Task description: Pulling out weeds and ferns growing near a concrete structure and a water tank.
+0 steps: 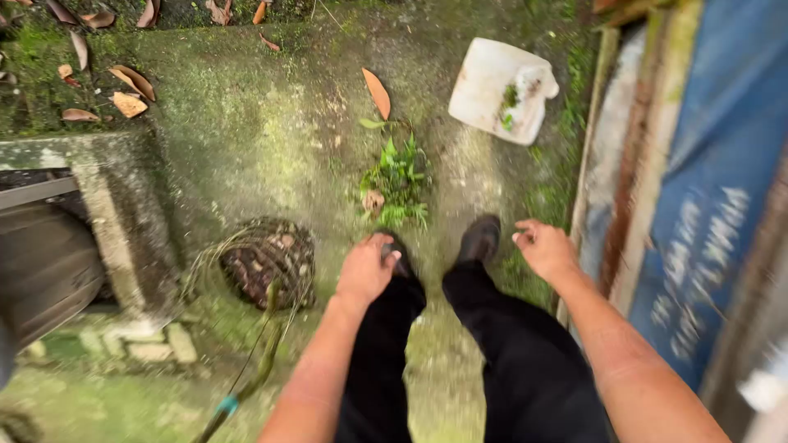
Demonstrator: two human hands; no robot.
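- The left hand [366, 269] hangs palm-down over the left black trouser leg [379, 361], its fingers curled loosely inward with nothing visibly held; whether they close on anything small I cannot tell.
- The right hand [545, 248] is out to the right of the right black shoe [480, 239], fingers half bent and spread a little, empty.
- The landmark is the small clump of green weeds [399, 179] growing from the mossy concrete ground [246, 123]; both shoes stand just below it, the left hand below and slightly left of it.
- A round wire basket filled with dark scraps [267, 261] sits to the lower left of the weeds, just beside the left hand but apart from it.
- A thin green stem with a blue band [246, 379] trails down from the basket.
- A white plastic container lying on its side [501, 89] lies up and to the right of the weeds, with bits of green on it.
- A long orange dry leaf [377, 92] lies just above the weeds; more brown fallen leaves [123, 86] are scattered far to the upper left.
- A blue painted panel [714, 189] runs along the right, well beyond the right hand.
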